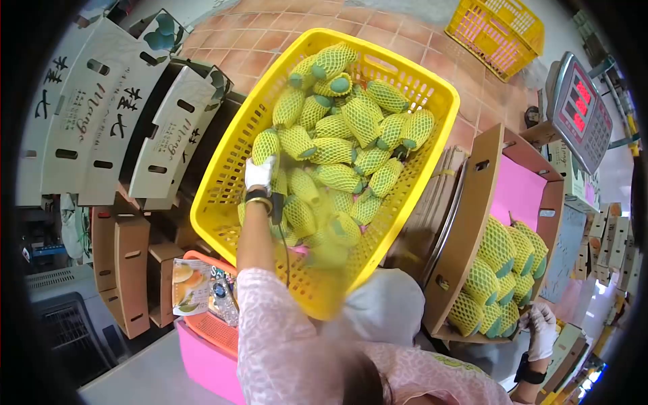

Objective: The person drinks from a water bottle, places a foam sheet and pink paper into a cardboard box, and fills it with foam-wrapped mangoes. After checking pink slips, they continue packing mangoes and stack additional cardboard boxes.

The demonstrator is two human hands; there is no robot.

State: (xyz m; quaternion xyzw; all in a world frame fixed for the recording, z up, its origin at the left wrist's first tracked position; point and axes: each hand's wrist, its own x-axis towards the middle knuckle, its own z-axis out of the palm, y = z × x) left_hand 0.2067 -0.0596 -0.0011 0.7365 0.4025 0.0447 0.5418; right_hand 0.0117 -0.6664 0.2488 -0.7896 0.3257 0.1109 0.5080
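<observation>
Fingers of the left hand [259, 177], in a white glove, are partly hidden against a piece of fruit in yellow-green netting [265, 145] just past them; I cannot tell whether they grasp it or only touch it. Around and to the right of these fingers, more netted fruit [334, 152] fills much of a yellow basket [443, 115], several pieces showing blue-green ends. Nearer the body than those fingers, and to their right, a see-through blur smears some fruit and the near rim, so shapes there are hard to make out. A dark band [258, 196] circles the wrist just behind them.

Far to the right, fingers of the right hand [542, 332], also gloved in white, look bent beside the near right corner of a cardboard box [469, 243]; they are small in view, and I cannot tell whether they hold anything. Left of them, that box contains packed netted fruit and a pink sheet [516, 192]. Beyond them, a scale [594, 128] shows red digits too smeared to read. Left of the left fingers, pale cartons [101, 128] are cut off by the lens's dark edge.
</observation>
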